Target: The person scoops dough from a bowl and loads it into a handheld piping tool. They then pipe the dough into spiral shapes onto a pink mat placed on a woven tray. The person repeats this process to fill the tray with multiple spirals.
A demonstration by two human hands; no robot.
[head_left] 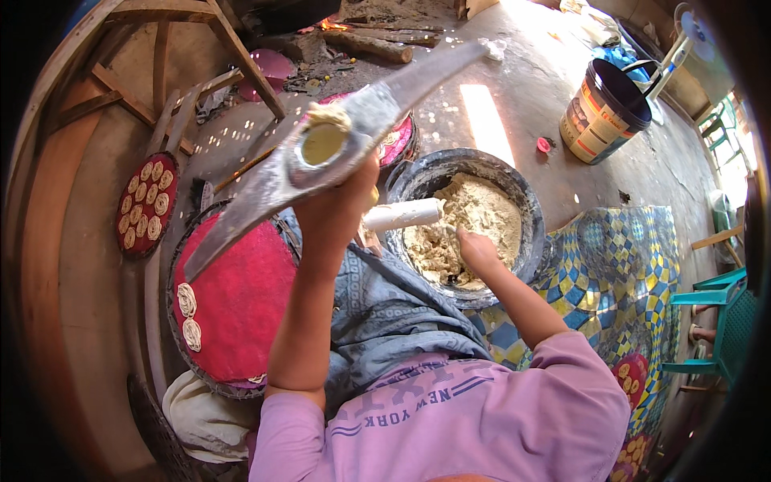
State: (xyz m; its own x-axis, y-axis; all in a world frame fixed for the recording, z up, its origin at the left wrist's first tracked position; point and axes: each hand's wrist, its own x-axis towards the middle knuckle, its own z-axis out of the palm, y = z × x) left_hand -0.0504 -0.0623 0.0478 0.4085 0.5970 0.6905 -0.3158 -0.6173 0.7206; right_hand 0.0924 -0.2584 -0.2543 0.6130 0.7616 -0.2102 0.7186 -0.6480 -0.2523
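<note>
My left hand [341, 193] grips a grey murukku press [369, 108] with two long tapering handles, raised close to the camera. Pale dough [328, 119] clings to the rim of its round opening. A white cylinder [405, 213] juts out beside that hand over the tub; whether my fingers hold it too is hidden. My right hand [479, 253] is down in a dark round tub [530, 233], its fingers closed in crumbly pale dough [494, 209]. Left of my lap lies a round tray covered in red cloth [233, 305], with a few dough spirals [189, 317] at its left edge.
Another red round tray [147, 205] full of spirals rests at the far left, near a wooden frame [249, 60]. Firewood [369, 46] burns at the back. A black bucket [602, 112] stands at back right. Patterned matting [602, 265] and a green chair [727, 321] lie right.
</note>
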